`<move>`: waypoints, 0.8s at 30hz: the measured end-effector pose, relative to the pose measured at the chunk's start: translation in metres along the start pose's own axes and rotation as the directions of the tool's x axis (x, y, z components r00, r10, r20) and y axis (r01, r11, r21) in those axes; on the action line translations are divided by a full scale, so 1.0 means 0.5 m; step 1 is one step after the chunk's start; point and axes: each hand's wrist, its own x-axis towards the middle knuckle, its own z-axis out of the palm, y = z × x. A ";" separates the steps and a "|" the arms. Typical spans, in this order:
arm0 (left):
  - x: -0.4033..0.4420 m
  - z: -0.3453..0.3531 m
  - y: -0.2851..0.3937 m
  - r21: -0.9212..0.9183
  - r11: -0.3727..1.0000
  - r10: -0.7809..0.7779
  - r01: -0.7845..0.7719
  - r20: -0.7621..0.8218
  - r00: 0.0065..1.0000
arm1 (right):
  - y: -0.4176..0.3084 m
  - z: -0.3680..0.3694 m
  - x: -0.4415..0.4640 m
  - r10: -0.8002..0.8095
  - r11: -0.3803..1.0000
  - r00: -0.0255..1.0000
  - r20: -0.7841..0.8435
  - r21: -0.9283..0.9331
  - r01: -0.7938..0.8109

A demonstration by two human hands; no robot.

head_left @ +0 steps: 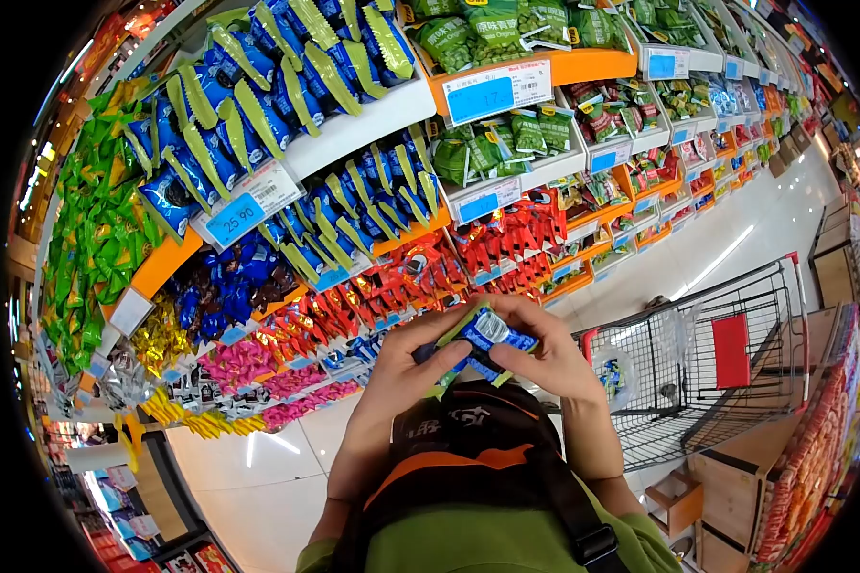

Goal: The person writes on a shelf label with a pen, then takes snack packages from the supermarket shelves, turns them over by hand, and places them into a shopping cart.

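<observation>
A small blue snack packet [488,336] with green crimped ends is held in front of my chest. My left hand [418,351] grips its left side, thumb pressed on the front. On the other side my right hand [543,350] pinches it, also with the thumb on top. The fingers behind the packet are partly hidden. Similar blue packets with green ends [287,72] fill the upper shelf bin ahead, and more of them [373,196] lie in the bin below.
A wire shopping cart [683,382] stands at my right, with a clear plastic bag [612,372] in it. Red-wrapped sweets [392,282] and green snack bags [497,38] fill other bins. Price tags [248,205] line the shelf edges. A wooden display box [736,458] is behind the cart.
</observation>
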 end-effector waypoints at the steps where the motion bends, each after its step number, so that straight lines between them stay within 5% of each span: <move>1: 0.001 0.007 0.008 -0.077 0.997 -0.025 0.021 -0.056 0.998 | 0.000 0.001 -0.001 0.040 0.996 0.998 -0.055 0.080 -0.035; 3: 0.005 0.027 0.032 -0.231 0.972 -0.083 0.046 -0.155 0.984 | 0.003 0.007 -0.005 0.128 0.966 0.979 -0.157 0.243 -0.087; 4: 0.000 0.027 0.031 -0.221 0.975 -0.069 0.027 -0.184 0.980 | 0.013 0.012 -0.002 0.011 0.956 0.978 -0.207 0.290 0.051; 7: -0.009 0.033 0.002 0.009 0.999 0.035 -0.035 -0.118 0.992 | -0.001 0.012 -0.001 0.042 0.968 0.977 -0.208 0.250 0.012; 11: -0.018 0.059 0.001 -0.054 0.998 -0.045 0.040 -0.087 0.995 | -0.007 0.011 0.010 -0.099 0.995 0.979 -0.181 -0.043 0.093; 18: -0.028 0.070 0.002 -0.054 0.999 -0.008 0.000 -0.138 0.990 | -0.042 0.020 0.019 -0.009 0.995 0.990 -0.144 0.098 0.023; 24: -0.038 0.079 0.009 -0.112 0.990 -0.096 0.085 -0.105 0.990 | -0.040 0.014 0.026 -0.072 0.997 0.993 -0.095 0.035 0.076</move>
